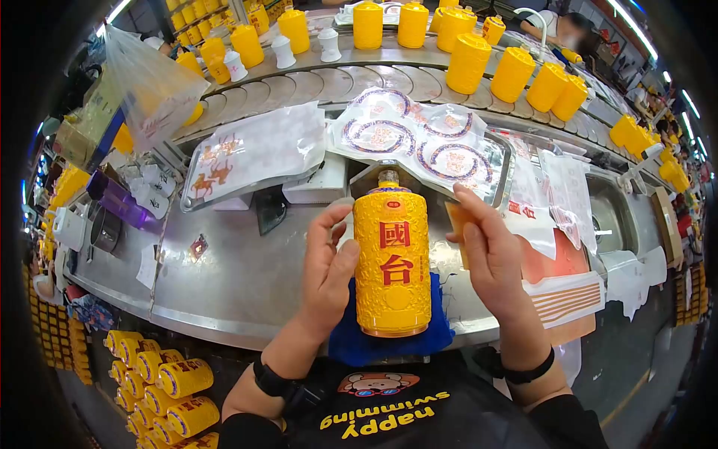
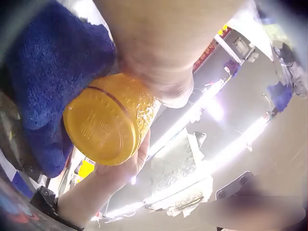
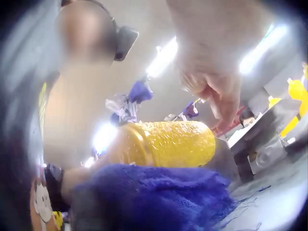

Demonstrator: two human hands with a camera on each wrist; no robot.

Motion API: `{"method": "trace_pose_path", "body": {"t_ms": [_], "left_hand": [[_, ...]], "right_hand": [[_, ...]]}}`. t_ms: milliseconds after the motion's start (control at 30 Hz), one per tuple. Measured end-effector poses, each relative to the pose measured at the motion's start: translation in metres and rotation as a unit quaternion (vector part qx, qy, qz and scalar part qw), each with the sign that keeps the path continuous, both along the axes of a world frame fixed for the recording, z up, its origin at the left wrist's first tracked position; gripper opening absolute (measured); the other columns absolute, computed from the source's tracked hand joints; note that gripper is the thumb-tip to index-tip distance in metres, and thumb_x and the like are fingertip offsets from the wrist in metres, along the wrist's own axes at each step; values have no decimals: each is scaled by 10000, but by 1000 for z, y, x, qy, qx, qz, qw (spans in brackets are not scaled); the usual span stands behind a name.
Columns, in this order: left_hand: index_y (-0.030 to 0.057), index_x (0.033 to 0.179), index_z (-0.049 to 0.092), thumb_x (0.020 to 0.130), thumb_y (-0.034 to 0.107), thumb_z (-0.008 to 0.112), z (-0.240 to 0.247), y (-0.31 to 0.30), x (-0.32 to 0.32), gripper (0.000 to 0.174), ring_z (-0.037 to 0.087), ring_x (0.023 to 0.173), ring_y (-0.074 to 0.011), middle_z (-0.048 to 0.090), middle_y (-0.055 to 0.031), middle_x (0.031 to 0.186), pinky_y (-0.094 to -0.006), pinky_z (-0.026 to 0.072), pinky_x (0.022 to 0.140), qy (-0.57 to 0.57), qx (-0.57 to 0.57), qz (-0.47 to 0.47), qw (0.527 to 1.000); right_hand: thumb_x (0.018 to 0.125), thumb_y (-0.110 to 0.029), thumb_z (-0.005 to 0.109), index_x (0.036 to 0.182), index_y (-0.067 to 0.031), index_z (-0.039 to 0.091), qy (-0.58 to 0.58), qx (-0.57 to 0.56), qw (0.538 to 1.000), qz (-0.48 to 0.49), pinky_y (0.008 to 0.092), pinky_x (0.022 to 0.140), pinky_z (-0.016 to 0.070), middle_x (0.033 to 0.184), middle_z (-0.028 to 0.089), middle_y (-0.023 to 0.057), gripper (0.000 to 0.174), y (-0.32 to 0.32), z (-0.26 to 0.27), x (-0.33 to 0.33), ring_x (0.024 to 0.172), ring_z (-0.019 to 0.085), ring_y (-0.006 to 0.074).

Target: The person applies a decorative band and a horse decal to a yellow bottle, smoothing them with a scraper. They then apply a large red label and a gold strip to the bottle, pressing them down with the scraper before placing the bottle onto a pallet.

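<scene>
A yellow embossed bottle (image 1: pixel 393 262) with red characters lies over a blue cloth (image 1: pixel 441 322), its neck pointing away from me. Its round base shows in the left wrist view. My left hand (image 1: pixel 327 262) is at the bottle's left side, fingers loosely bent and fingertips right at its edge. On the other side, my right hand (image 1: pixel 490 258) pinches a thin, flat tan piece (image 1: pixel 456 224), like a small scraper, apart from the bottle. In the right wrist view the yellow bottle (image 3: pixel 178 144) rests above the cloth, with the right hand (image 3: pixel 211 91) over its far end.
Decal sheets (image 1: pixel 381 135) lie on a metal tray behind the bottle. Beyond, a conveyor (image 1: pixel 359 78) carries yellow bottles and white ones. A sink (image 1: pixel 613 213) is at right, a purple water bottle (image 1: pixel 120 200) at left. Finished-looking yellow bottles (image 1: pixel 187 378) are stacked at lower left.
</scene>
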State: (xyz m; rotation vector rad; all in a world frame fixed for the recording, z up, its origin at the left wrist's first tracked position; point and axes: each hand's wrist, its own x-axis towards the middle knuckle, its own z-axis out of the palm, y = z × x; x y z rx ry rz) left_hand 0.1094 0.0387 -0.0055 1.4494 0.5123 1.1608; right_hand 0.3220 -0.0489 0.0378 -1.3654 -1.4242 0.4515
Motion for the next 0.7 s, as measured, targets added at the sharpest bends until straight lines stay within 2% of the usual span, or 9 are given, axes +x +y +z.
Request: {"method": "trace_pose_path", "body": {"t_ms": [33, 67, 167, 200, 300, 500, 700], "left_hand": [[1, 1360, 384, 1004, 196, 489, 2, 2, 6, 420, 440, 1230, -187, 441, -111, 1341, -348, 345, 1065, -29, -50, -25, 998], [9, 1366, 357, 1014, 187, 478, 7, 0, 11, 412, 447, 1209, -174, 454, -107, 1304, -327, 355, 1058, -67, -95, -52, 992], [28, 1376, 321, 1008, 160, 495, 12, 0, 20, 428, 463, 1195, -169, 463, -102, 1268, -307, 378, 1044, -91, -131, -55, 986], [37, 1374, 312, 1004, 149, 503, 13, 0, 21, 432, 472, 1184, -167, 464, -103, 1259, -305, 393, 1032, -95, -138, -60, 984], [59, 1366, 293, 991, 120, 527, 15, 1, 24, 446, 501, 1152, -164, 466, -107, 1240, -299, 436, 995, -110, -161, -79, 978], [73, 1351, 290, 975, 108, 554, 13, 3, 25, 461, 538, 1114, -155, 470, -117, 1234, -290, 483, 947, -127, -180, -93, 971], [77, 1360, 282, 980, 102, 541, 13, 3, 26, 461, 543, 1112, -151, 468, -118, 1245, -286, 488, 940, -120, -179, -92, 972]], "right_hand": [[1008, -101, 516, 1285, 28, 541, -15, 11, 1000, -5, 243, 884, 503, 1406, 514, 176, 306, 3, 0, -3, 1229, 550, 200], [1004, -113, 531, 1345, 48, 498, -40, -12, 999, 12, 297, 987, 461, 1466, 443, 210, 378, 5, 4, -6, 1284, 514, 252], [955, -191, 601, 1372, 50, 460, -84, -12, 996, -9, 397, 892, 510, 1408, 451, 305, 502, 19, -2, -24, 1198, 534, 395], [928, -303, 642, 1386, 84, 422, -119, -6, 993, -21, 458, 1019, 411, 1390, 456, 318, 639, 23, -6, -29, 1236, 474, 439], [917, -334, 650, 1386, 92, 412, -123, -29, 991, -43, 458, 1080, 340, 1370, 474, 310, 677, 28, -6, -38, 1248, 450, 441], [925, -285, 639, 1397, 46, 430, 43, -64, 997, 9, 413, 1076, 348, 1348, 510, 236, 613, 29, -14, -32, 1240, 468, 370], [948, -269, 611, 1396, 15, 444, 216, -73, 973, 41, 386, 1068, 350, 1342, 509, 187, 556, 31, -25, -30, 1235, 471, 327]]}}
